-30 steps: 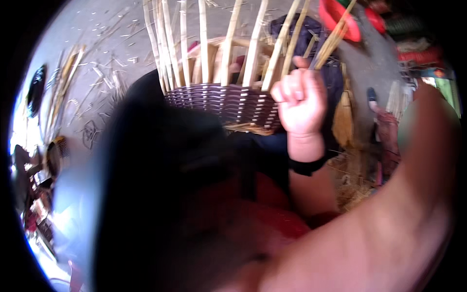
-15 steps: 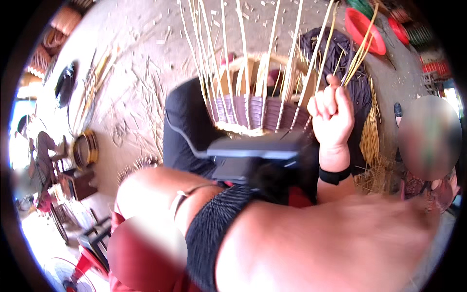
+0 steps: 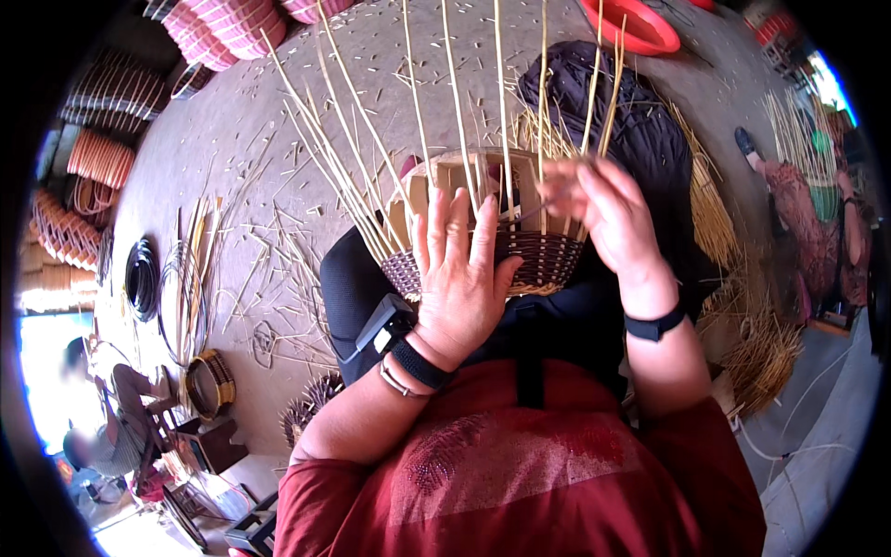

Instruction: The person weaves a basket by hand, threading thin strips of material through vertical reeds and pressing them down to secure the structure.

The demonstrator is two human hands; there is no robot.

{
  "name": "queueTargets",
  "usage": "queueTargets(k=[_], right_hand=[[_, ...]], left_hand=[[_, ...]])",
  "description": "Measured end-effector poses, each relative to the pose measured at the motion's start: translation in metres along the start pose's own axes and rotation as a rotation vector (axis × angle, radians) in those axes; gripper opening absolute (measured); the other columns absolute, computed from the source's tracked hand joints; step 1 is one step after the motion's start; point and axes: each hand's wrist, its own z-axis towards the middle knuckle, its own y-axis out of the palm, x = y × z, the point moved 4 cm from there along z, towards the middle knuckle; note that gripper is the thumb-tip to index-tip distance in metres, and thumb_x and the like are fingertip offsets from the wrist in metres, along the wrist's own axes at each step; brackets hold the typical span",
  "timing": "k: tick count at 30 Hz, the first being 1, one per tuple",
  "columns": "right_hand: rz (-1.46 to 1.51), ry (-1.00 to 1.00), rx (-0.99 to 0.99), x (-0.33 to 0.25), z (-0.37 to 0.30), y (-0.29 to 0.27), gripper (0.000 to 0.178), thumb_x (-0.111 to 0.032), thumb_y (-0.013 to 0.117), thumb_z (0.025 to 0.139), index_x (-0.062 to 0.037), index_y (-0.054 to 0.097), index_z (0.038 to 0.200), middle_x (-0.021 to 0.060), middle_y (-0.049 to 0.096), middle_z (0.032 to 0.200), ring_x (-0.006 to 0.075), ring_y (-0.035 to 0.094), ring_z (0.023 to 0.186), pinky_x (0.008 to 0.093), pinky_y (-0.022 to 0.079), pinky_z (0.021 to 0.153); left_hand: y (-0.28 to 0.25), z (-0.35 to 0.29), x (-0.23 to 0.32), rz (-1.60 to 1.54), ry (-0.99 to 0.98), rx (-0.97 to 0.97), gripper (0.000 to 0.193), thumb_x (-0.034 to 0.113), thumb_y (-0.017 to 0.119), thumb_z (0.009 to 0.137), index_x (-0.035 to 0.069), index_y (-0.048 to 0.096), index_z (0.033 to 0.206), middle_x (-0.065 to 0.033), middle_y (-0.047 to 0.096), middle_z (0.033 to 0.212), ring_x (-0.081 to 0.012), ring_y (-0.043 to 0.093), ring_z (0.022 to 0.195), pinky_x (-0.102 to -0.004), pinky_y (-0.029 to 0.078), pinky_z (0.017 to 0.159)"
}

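A dark brown woven basket (image 3: 543, 260) sat at the person's lap, with pale upright sticks (image 3: 501, 102) rising from its wall and tan panels (image 3: 450, 174) inside the ring of sticks. The hands were apart: the left hand (image 3: 461, 299) lay with its back to the camera and its fingers stretched up over the near wall, while the right hand (image 3: 620, 223) was bent in beside the sticks at the right side. Its fingers were blurred, so I could not tell whether they were clamped on anything. Just beyond that hand lay a dark cloth (image 3: 617, 107), with straw (image 3: 715, 213) along its right edge and a red basin (image 3: 640, 28) farther out. Scraps littered the grey floor (image 3: 357, 88); a black coil (image 3: 141, 278) lay well off to the left, and striped baskets (image 3: 232, 23) stood at the upper left.
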Motion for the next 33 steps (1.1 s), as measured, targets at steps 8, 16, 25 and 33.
queueTargets(k=[8, 16, 25, 33], right_hand=[[-1.275, -0.470, 0.098, 0.115, 0.087, 0.093, 0.059, 0.000, 0.059, 0.096, 0.0039, 0.039, 0.152, 0.0272, 0.053, 0.143, 0.0368, 0.060, 0.128, 0.0396, 0.052, 0.107], [0.452, -0.033, -0.048, 0.126, -0.040, 0.034, 0.059, -0.013, 0.055, 0.106, -0.0093, 0.031, 0.159, 0.0112, 0.066, 0.106, 0.0167, 0.060, 0.083, 0.0318, 0.050, 0.076], [-0.140, -0.044, 0.240, 0.150, 0.019, 0.006, 0.020, -0.021, 0.058, 0.107, -0.0027, 0.066, 0.109, 0.0102, 0.071, 0.096, 0.0218, 0.072, 0.093, 0.0356, 0.058, 0.081], [-0.955, -0.696, 0.423, 0.147, 0.081, 0.038, 0.085, 0.009, 0.064, 0.090, -0.0126, 0.024, 0.162, 0.0220, 0.045, 0.151, 0.0296, 0.066, 0.113, 0.0352, 0.057, 0.088]], left_hand=[[0.039, -0.059, -0.069, -0.004, 0.078, -0.041, 0.060, 0.030, 0.069, 0.094, 0.006, 0.052, 0.147, -0.0203, 0.055, 0.136, -0.0430, 0.041, 0.141, -0.0573, 0.029, 0.117], [0.015, -0.065, -0.086, -0.012, 0.049, -0.009, 0.053, 0.031, 0.074, 0.090, 0.011, 0.058, 0.136, -0.0230, 0.048, 0.144, -0.0437, 0.038, 0.141, -0.0572, 0.026, 0.115], [0.039, -0.038, -0.070, 0.207, 0.208, -0.221, 0.064, 0.024, 0.069, 0.090, 0.014, 0.050, 0.151, -0.0147, 0.054, 0.139, -0.0330, 0.035, 0.148, -0.0669, 0.014, 0.121], [0.022, -0.019, -0.078, 0.283, 0.363, -0.448, 0.101, 0.054, 0.086, 0.067, 0.010, 0.046, 0.149, -0.0129, 0.056, 0.126, -0.0312, 0.044, 0.136, -0.0632, 0.017, 0.123]])
